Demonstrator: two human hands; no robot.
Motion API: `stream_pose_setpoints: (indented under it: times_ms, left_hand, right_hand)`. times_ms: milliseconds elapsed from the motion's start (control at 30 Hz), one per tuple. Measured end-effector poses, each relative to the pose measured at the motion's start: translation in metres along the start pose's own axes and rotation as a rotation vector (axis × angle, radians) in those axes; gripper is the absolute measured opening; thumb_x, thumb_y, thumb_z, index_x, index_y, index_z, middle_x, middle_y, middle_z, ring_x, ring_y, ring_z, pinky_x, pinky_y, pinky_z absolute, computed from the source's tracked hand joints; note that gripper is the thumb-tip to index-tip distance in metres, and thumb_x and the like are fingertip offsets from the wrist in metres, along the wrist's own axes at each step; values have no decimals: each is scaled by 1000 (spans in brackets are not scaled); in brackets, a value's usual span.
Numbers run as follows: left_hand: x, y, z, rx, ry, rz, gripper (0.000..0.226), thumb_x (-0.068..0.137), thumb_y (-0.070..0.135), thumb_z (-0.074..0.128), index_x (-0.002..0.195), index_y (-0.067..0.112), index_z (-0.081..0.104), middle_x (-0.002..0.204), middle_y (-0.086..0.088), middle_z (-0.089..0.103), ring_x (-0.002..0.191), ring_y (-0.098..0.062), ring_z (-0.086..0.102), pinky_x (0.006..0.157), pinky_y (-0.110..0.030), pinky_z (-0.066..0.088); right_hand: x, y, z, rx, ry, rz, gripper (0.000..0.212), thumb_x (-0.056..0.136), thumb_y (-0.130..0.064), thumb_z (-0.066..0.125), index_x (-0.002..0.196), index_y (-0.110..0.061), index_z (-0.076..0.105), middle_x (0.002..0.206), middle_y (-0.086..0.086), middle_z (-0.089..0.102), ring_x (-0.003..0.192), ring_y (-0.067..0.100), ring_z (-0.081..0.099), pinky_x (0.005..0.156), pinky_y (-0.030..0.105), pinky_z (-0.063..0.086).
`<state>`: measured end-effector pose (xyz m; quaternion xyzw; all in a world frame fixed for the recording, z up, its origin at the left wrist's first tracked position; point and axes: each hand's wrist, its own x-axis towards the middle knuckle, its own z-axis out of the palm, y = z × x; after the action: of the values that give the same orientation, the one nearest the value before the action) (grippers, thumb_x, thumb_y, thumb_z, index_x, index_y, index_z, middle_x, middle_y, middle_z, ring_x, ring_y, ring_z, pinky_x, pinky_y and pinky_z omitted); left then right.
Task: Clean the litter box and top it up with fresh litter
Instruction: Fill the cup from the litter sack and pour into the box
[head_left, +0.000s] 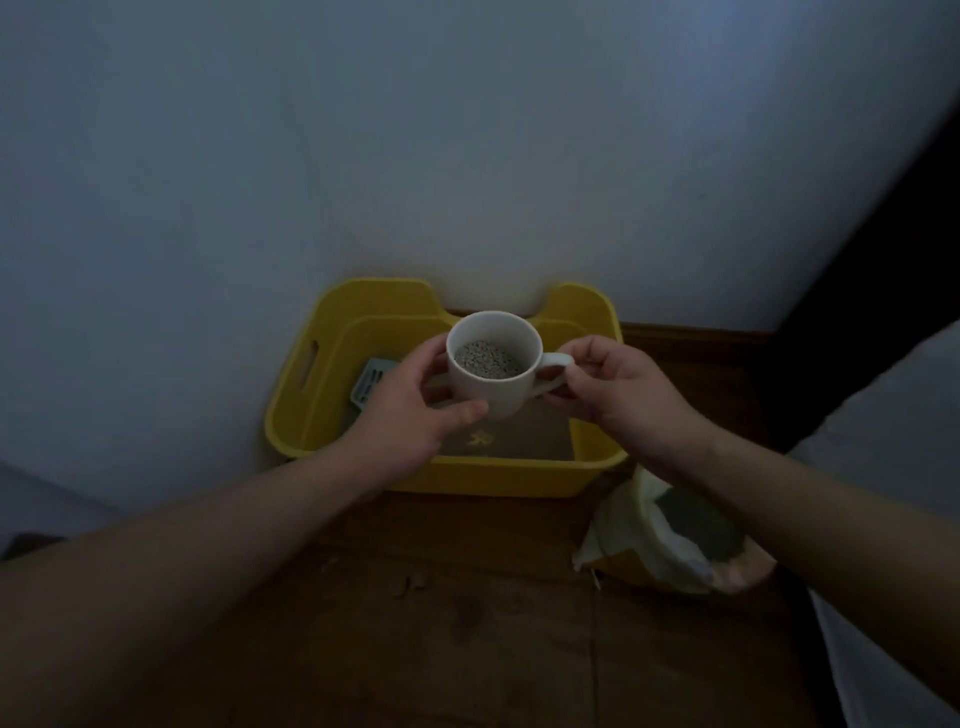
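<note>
– Fingers (558, 382) of my right hand (618, 389) pinch the handle of the white mug (498, 382); my left hand (415, 405) cups its side.

– Where is it?

– Upright above the yellow litter box (332, 452), half full of fresh litter (488, 359). I judge topping-up; next I tilt it slowly, inside the box walls.

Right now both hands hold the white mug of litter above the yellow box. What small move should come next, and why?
Probably tip the mug forward to pour. It is upright and holds grey litter, the left hand on its side, the right hand at its handle, directly over the yellow litter box.
</note>
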<state>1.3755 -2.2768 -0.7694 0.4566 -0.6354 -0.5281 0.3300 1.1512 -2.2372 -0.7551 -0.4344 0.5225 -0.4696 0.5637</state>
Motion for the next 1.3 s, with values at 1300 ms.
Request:
stream_pose_setpoints:
  times_ms: [1300]
  left_hand:
    - [57,-39,-24,-120,-1,-407,71,93,9,62,151,34,30,136,-2,55,111,-20,61,88,-38,58]
  right_hand:
    - [94,52,23,-394,168,106,31,87,-2,70,101,-26,57,101,-4,69,91,9,67,69,23,53]
